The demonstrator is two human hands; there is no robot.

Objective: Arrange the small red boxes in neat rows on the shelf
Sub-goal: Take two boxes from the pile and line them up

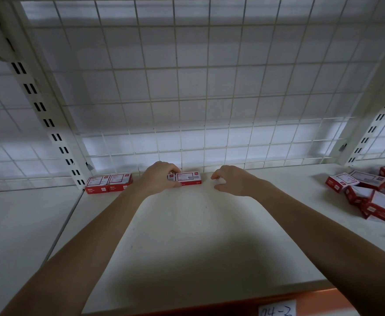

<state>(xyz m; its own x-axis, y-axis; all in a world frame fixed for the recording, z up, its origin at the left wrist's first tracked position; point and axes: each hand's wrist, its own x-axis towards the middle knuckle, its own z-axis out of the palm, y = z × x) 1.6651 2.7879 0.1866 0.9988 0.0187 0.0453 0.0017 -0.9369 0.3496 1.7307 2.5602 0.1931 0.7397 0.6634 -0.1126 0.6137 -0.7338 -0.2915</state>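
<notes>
Hands: two are reaching to the back of the shelf, the left hand (161,175) and the right hand (231,180).
Red boxes by the left post: two boxes (108,182) are sitting side by side, touching.
Red boxes in the middle: two are showing, one box (190,177) in the open and one small bit of a box (171,177) peeking out from under the left hand.
Red boxes in the pile (369,192) on the right: about seven are showing, but they are lying on top of each other and running off the edge, so the true count is hard to tell.
Paper labels: one label (277,311) is sticking on the orange front edge.
Posts with slots: two are standing up, the left post (50,124) and the right post (373,126).
</notes>
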